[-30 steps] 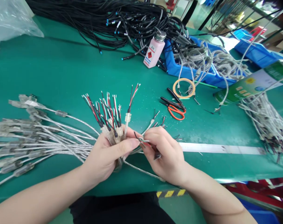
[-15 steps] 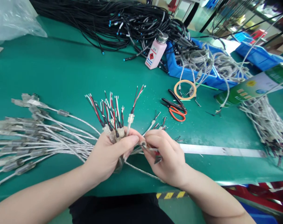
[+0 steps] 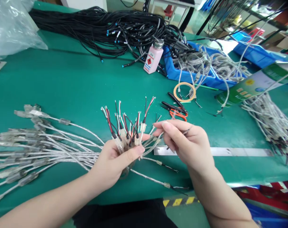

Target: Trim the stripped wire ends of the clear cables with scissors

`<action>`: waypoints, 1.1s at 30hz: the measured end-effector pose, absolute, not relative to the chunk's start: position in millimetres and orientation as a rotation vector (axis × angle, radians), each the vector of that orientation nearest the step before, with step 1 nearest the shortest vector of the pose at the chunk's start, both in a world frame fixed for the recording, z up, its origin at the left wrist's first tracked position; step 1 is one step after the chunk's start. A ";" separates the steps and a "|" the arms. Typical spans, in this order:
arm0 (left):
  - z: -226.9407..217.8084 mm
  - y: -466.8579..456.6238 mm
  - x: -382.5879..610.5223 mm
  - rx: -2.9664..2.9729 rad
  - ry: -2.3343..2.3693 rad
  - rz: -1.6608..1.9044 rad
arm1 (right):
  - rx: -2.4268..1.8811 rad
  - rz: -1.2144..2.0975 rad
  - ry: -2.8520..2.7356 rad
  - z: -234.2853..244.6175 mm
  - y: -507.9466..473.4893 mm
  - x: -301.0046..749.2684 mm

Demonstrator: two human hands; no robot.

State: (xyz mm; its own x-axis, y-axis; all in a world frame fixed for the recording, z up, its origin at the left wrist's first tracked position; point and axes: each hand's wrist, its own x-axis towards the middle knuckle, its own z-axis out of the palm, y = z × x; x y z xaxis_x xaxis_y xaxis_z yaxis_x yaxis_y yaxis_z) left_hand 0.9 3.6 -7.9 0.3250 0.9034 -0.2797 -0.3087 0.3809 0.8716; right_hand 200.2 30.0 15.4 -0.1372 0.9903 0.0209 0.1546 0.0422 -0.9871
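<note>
My left hand (image 3: 121,155) is closed around a bundle of clear braided cables (image 3: 79,155). Above its thumb, their translucent connectors (image 3: 120,144) and stripped red, white, black and green wires point upward. One connector (image 3: 143,127) stands slightly apart at the bundle's right. My right hand (image 3: 184,139) hovers just right of the bundle, thumb and forefinger extended and the other fingers curled. Loose cable ends (image 3: 158,137) run up to its fingertips and partly behind it; a dark wire tip shows by the thumb. Two more cable ends (image 3: 166,185) lie below, between the hands.
Orange-and-black-handled cutters (image 3: 177,110) and a tape roll (image 3: 184,91) lie beyond my right hand. A pink bottle (image 3: 153,57), black cables (image 3: 86,28) and blue bins (image 3: 177,74) stand farther back. A metal strip (image 3: 241,152) and a green can (image 3: 253,84) are at the right.
My right hand has moved right, away from the bundle, and its curled fingers have opened out. The connector it was handling beside my left thumb no longer shows there. The view has shifted slightly.
</note>
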 end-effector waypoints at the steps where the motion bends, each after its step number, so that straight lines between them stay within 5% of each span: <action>1: -8.0 3.9 1.7 0.810 0.894 0.923 | -1.180 1.278 -1.425 14.7 29.5 199.9; 12: -12.1 5.5 6.2 0.810 0.859 0.929 | -0.873 1.459 -1.451 9.6 26.3 186.0; 33: 5.0 7.8 8.2 0.593 0.903 1.036 | -0.968 1.490 -1.493 13.9 22.7 179.7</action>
State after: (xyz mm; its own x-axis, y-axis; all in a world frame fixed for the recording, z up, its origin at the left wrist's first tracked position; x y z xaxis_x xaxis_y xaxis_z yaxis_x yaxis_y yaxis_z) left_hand 8.2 7.8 5.0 0.2197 0.9115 -0.3477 -0.4692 0.4112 0.7815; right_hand 179.7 22.7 13.9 -0.3891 0.9210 0.0206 -0.0183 0.0146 -0.9997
